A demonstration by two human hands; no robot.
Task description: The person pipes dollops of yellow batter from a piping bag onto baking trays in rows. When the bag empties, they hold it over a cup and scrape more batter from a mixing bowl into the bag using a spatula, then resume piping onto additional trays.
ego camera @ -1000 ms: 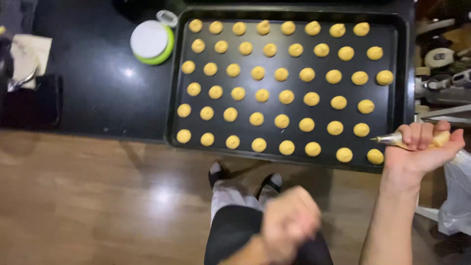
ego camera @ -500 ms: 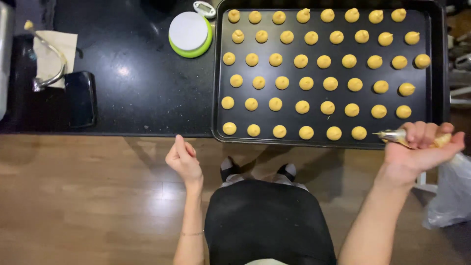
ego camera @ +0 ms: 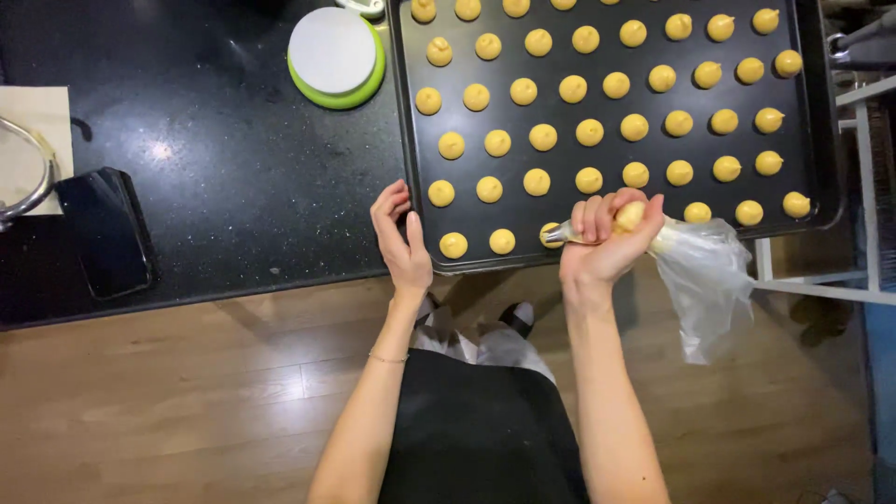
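Note:
A black baking tray [ego camera: 812, 131] lies on the dark counter [ego camera: 224, 177], covered with several rows of small yellow dough mounds [ego camera: 590, 133]. My right hand [ego camera: 607, 238] is closed around a clear piping bag [ego camera: 695, 271], whose metal tip [ego camera: 553, 235] points left over the tray's front row. The bag's loose plastic end hangs off to the right. My left hand [ego camera: 399, 233] rests with fingers apart against the tray's front left corner and holds nothing.
A round white and green lidded container [ego camera: 334, 54] stands left of the tray. A black phone [ego camera: 105, 231] and a paper sheet with a metal ring [ego camera: 28, 163] lie at the counter's left end. Wooden floor [ego camera: 168, 401] lies below, a white frame [ego camera: 863, 187] at the right.
My right hand has brought the piping bag left, from the tray's right corner to its front row. My left hand has risen from near my body to the tray's left corner.

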